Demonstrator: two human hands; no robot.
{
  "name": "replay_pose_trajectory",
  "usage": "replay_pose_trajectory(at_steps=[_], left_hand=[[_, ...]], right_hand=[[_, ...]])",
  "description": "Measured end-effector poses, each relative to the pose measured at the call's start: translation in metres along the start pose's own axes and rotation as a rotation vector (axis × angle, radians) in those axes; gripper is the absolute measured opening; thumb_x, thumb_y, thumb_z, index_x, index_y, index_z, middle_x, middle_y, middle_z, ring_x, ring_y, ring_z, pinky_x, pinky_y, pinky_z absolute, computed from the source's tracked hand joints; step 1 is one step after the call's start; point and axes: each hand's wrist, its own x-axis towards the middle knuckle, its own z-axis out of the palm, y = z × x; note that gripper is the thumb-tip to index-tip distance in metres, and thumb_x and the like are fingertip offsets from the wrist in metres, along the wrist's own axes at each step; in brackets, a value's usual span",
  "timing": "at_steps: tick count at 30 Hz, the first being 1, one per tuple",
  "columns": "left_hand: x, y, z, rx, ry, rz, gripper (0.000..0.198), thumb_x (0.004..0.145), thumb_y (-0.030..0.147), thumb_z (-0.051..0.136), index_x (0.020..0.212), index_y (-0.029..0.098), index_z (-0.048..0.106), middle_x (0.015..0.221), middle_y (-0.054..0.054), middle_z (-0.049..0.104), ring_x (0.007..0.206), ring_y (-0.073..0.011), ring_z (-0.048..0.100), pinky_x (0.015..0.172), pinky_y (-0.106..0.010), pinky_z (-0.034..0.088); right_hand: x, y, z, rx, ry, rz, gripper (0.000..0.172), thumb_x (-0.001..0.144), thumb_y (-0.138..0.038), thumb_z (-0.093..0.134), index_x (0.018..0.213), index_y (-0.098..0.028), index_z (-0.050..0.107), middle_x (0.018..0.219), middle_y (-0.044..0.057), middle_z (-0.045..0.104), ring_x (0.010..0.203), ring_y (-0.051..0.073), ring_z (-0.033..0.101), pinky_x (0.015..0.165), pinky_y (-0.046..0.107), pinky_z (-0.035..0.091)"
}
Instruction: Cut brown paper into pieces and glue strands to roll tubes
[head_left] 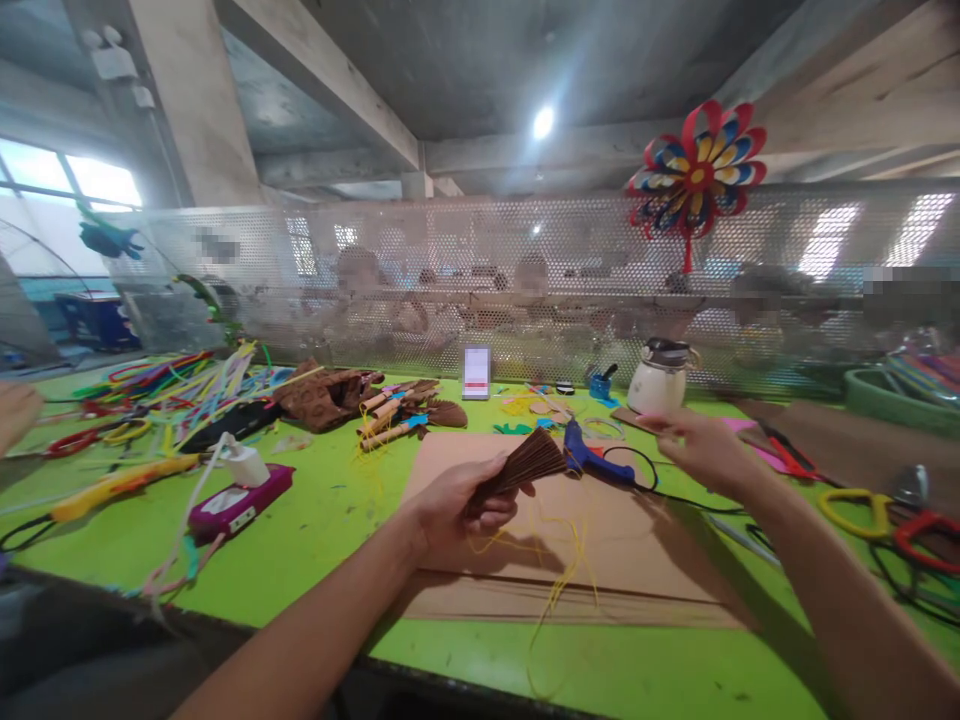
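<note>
1. Gripping ribbed brown fan-shaped piece (pixel 531 465) in left hand (pixel 472 500), thumb on top, fingers curled beneath; spread toward the right.
2. Held just above cardboard stack (pixel 652 570), near front of green table (pixel 337 560).
3. Trailing yellow strands (pixel 564 580) below, over cardboard and past its near edge.
4. Extended right hand (pixel 697 452) in front of white pitcher (pixel 657 385), fingers bent together; can't tell if grasping flat brown scrap (pixel 631 417) at fingertips.
5. Between both hands: blue glue gun (pixel 604 465), just beside fan's wide end, cord running right.
6. Standing behind cardboard: phone (pixel 476 372), screen lit.
7. Left of cardboard: brown bundles (pixel 390 415), purple power strip (pixel 241 505) with white plug (pixel 246 465) in.
8. Far left edge: another person's hand (pixel 16 412), blurred.
</note>
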Motion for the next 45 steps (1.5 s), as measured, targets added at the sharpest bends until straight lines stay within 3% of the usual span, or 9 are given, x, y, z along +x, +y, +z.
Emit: replay_pose_trajectory(at_steps=[4, 10, 13, 16, 21, 27, 34, 40, 45], left_hand=[[-0.001, -0.001, 0.002, 0.050, -0.018, -0.018, 0.049, 0.087, 0.054, 0.051, 0.097, 0.007, 0.058, 0.060, 0.006, 0.024, 0.051, -0.0059, 0.016, 0.044, -0.023, 0.007], [0.000, -0.005, 0.009, 0.072, 0.017, -0.023, 0.045, 0.083, 0.052, 0.057, 0.090, 0.008, 0.060, 0.060, 0.006, 0.027, 0.052, -0.0064, 0.017, 0.046, -0.023, 0.010], [0.001, -0.006, 0.009, 0.081, 0.004, -0.025, 0.040, 0.084, 0.049, 0.058, 0.089, 0.009, 0.059, 0.060, 0.006, 0.028, 0.051, -0.0065, 0.017, 0.047, -0.023, 0.011], [0.000, -0.006, 0.008, 0.162, 0.019, -0.053, 0.038, 0.086, 0.049, 0.054, 0.086, 0.012, 0.057, 0.057, 0.007, 0.026, 0.049, -0.0068, 0.018, 0.046, -0.023, 0.011], [-0.002, 0.001, 0.009, 0.558, 0.076, 0.020, 0.048, 0.088, 0.059, 0.042, 0.087, 0.014, 0.060, 0.056, 0.005, 0.037, 0.050, -0.0090, 0.032, 0.048, -0.023, 0.026], [-0.003, 0.013, 0.012, 0.841, 0.047, 0.147, 0.053, 0.087, 0.059, 0.043, 0.117, 0.017, 0.053, 0.072, -0.001, 0.057, 0.065, -0.0135, 0.050, 0.059, -0.024, 0.036], [-0.002, 0.020, 0.032, 1.497, 0.213, 0.255, 0.036, 0.081, 0.052, 0.056, 0.089, 0.018, 0.062, 0.074, -0.004, 0.061, 0.062, -0.0151, 0.049, 0.055, -0.024, 0.028], [0.004, 0.020, 0.045, 1.332, 0.122, 0.098, 0.018, 0.087, 0.028, 0.048, 0.092, 0.016, 0.059, 0.072, -0.002, 0.064, 0.061, -0.0139, 0.053, 0.057, -0.023, 0.034], [0.003, 0.019, 0.036, 1.363, 0.085, 0.172, 0.020, 0.091, 0.029, 0.045, 0.095, 0.017, 0.060, 0.087, -0.005, 0.067, 0.071, -0.0152, 0.056, 0.064, -0.024, 0.037]], right_hand=[[-0.008, -0.019, 0.007, 0.398, -0.026, -0.094, 0.033, 0.082, -0.039, 0.060, 0.108, -0.020, 0.066, 0.112, 0.010, 0.068, 0.103, 0.024, 0.063, 0.093, 0.041, 0.049], [-0.025, -0.052, 0.045, 0.677, -0.508, -0.171, 0.073, 0.076, -0.030, 0.072, 0.139, -0.028, 0.037, 0.135, 0.012, 0.050, 0.114, 0.024, 0.056, 0.083, 0.036, 0.054], [-0.029, -0.056, 0.064, 0.694, -0.645, -0.096, 0.078, 0.074, -0.026, 0.072, 0.141, -0.025, 0.033, 0.123, 0.011, 0.059, 0.105, 0.021, 0.060, 0.081, 0.034, 0.053], [-0.029, -0.058, 0.072, 0.707, -0.651, -0.013, 0.060, 0.074, -0.026, 0.069, 0.130, -0.019, 0.047, 0.098, 0.007, 0.067, 0.079, 0.016, 0.063, 0.065, 0.028, 0.054], [-0.028, -0.059, 0.073, 0.564, -0.527, 0.002, 0.031, 0.078, -0.029, 0.063, 0.106, -0.016, 0.064, 0.065, -0.002, 0.056, 0.049, 0.007, 0.047, 0.039, 0.017, 0.040], [-0.031, -0.058, 0.075, 0.443, -0.492, -0.047, 0.024, 0.084, -0.035, 0.057, 0.092, -0.014, 0.066, 0.057, -0.005, 0.050, 0.040, 0.004, 0.037, 0.037, 0.017, 0.029], [-0.034, -0.066, 0.077, 0.458, -0.465, -0.064, 0.020, 0.083, -0.033, 0.057, 0.083, -0.014, 0.064, 0.055, -0.005, 0.046, 0.043, 0.005, 0.036, 0.039, 0.018, 0.028], [-0.038, -0.072, 0.073, 0.490, -0.545, -0.110, 0.013, 0.080, -0.027, 0.059, 0.082, -0.016, 0.064, 0.068, -0.001, 0.055, 0.056, 0.008, 0.047, 0.051, 0.021, 0.040], [-0.031, -0.062, 0.054, 0.373, -0.573, -0.161, 0.029, 0.083, -0.042, 0.060, 0.095, -0.015, 0.066, 0.065, -0.002, 0.053, 0.059, 0.010, 0.045, 0.055, 0.023, 0.037]])
